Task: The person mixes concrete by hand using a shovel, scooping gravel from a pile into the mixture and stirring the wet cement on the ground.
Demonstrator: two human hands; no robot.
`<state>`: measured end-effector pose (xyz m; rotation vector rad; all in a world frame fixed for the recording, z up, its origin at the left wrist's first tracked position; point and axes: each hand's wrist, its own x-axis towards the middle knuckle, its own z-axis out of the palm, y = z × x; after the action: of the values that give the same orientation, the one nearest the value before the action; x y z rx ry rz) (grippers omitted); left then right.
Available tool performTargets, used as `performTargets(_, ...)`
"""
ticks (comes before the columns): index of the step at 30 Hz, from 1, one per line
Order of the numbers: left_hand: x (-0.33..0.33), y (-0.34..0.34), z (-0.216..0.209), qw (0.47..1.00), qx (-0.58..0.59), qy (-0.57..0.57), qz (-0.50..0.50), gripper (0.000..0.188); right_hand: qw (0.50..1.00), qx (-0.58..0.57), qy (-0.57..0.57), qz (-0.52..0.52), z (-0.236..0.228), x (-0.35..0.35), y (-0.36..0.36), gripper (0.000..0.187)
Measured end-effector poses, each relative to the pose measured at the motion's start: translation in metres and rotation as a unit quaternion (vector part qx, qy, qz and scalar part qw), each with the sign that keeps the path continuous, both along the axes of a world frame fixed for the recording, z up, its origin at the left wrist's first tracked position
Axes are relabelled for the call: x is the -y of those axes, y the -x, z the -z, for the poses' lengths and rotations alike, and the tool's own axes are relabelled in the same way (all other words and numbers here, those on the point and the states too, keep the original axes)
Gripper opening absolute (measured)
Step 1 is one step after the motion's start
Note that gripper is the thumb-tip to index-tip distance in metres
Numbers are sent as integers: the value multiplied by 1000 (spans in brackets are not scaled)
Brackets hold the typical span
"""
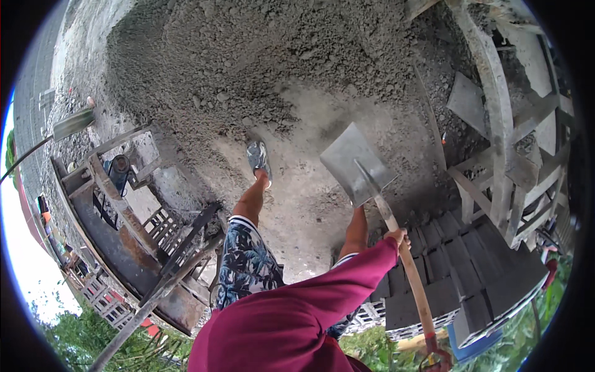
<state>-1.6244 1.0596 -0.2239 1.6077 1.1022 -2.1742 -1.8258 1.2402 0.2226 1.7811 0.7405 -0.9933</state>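
A shovel [362, 162] with a flat square metal blade and a wooden shaft slants across the right side. My left hand [397, 237], reaching over in a maroon sleeve, is wrapped round its shaft. The blade hovers over or rests on the grey floor; I cannot tell which. At the lower edge is the shovel's reddish grip [441, 359]. My right hand does not show. Ahead of my feet spreads a heap of grey, crumbly, gravelly mix [260, 56].
To the left stands a metal-and-wood frame with a motor [119, 167], crossed by a long pole [145, 308]. Another shovel [73, 124] lies beyond it. Stacked dark grey slabs [452, 260] sit at right, below a wooden structure [496, 93]. My shoe [256, 155] is on the floor.
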Motion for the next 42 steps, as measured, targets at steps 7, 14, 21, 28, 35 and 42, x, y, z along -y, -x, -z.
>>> performTargets(7,135,-281,147,989,104,97,-34,14,499,-500,-3,-708,190,142,-211,19)
performTargets(14,174,-497,136,962,199,154,105,18,602,-481,-20,-637,216,135,-428,18)
performTargets(21,153,-544,-8,946,288,140,51,16,610,-475,-35,-633,127,94,-467,25)
performTargets(28,296,-707,-148,830,439,343,20,13,761,-422,150,-470,118,188,-542,19)
performTargets(35,355,-700,-253,846,397,343,93,21,620,-352,578,-397,-41,318,-577,13)
performTargets(42,96,-362,-65,887,325,291,152,24,695,-498,318,-411,-9,133,-289,15)
